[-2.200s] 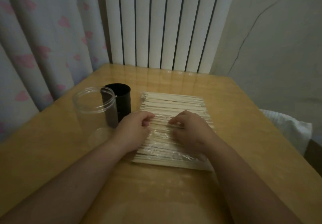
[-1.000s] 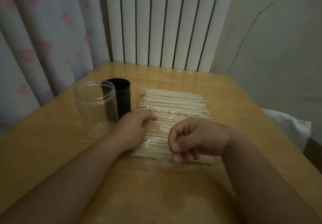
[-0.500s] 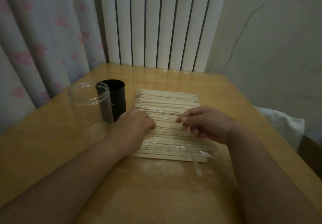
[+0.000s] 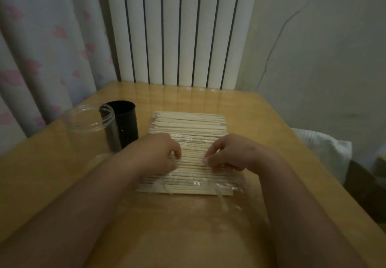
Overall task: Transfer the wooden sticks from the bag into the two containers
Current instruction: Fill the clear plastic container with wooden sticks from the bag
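A flat clear plastic bag of wooden sticks [image 4: 189,124] lies on the wooden table [image 4: 261,121], with the sticks running left to right. My left hand [image 4: 157,153] and my right hand [image 4: 229,153] both sit on the middle of the bag, knuckles up. Their curled fingertips face each other a short gap apart and pinch the plastic film. A loose strip of film [image 4: 221,200] trails off the bag's near right corner. Left of the bag stand a clear plastic jar [image 4: 87,119] and, behind it, a black cup [image 4: 125,121]. Both are upright and open, and no sticks show in either.
A white ribbed radiator [image 4: 177,29] stands behind the table's far edge, and a curtain [image 4: 41,48] hangs at the left. Something white and ribbed [image 4: 321,148] lies beyond the table's right edge. Bare tabletop lies in front of the bag.
My right hand lifted off the bag in a fist, then came back down onto its middle. It now pinches the film opposite my left hand, which stayed put. A film strip hangs loose.
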`<action>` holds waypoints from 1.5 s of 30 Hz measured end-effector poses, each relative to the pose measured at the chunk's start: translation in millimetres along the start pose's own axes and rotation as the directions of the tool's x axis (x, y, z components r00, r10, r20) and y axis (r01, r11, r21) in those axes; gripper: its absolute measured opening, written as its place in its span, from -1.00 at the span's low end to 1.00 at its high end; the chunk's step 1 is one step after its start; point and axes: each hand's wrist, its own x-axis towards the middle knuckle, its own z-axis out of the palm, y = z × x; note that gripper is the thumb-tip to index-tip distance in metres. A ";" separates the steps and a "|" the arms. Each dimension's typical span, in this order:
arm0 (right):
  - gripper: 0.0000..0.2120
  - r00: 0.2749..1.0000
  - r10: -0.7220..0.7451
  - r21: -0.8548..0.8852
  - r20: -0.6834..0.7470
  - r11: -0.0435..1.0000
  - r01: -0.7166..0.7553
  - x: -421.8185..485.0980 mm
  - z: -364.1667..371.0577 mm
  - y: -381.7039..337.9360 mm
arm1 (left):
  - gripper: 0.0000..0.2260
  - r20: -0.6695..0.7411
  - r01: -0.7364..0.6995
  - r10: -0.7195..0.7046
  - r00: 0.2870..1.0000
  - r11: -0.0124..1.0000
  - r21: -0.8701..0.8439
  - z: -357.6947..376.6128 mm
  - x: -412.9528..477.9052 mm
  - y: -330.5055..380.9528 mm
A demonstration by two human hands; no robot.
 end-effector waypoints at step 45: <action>-0.42 0.948 0.170 -0.276 -0.269 0.930 -0.245 0.9 0.0 -2.1 | -0.69 -0.277 0.173 -0.246 0.929 0.949 -0.264 0.7 -18.6 -13.4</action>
